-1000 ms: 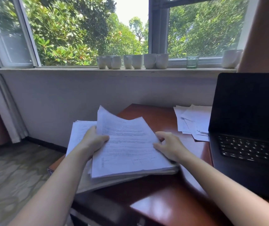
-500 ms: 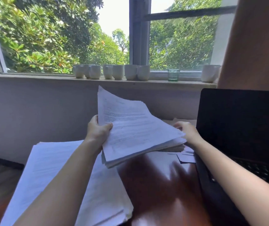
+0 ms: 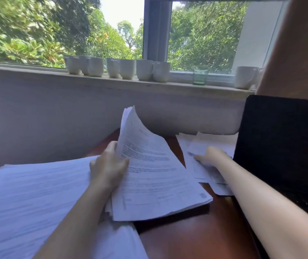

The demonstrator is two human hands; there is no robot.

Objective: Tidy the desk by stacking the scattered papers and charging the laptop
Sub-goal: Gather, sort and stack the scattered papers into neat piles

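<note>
The left hand (image 3: 108,169) is pinching a bundle of papers (image 3: 155,176) — thumb on top, fingers behind its left edge. Its long side is pointing away, far corner curling up. The print is too blurry to read. The right hand (image 3: 212,157) is touching loose sheets (image 3: 201,172) beside the laptop (image 3: 284,139) — I cannot tell how its blurred fingers are lying.

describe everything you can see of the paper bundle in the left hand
The bundle is a thick sheaf of white sheets. Its top page carries black printed text, too blurred to read. The left hand grips its left edge, thumb on top. The far corner curls upward, fanning the page edges. The near edge hangs low over the desk, casting a shadow, and its near left corner overlaps the stack.
</note>
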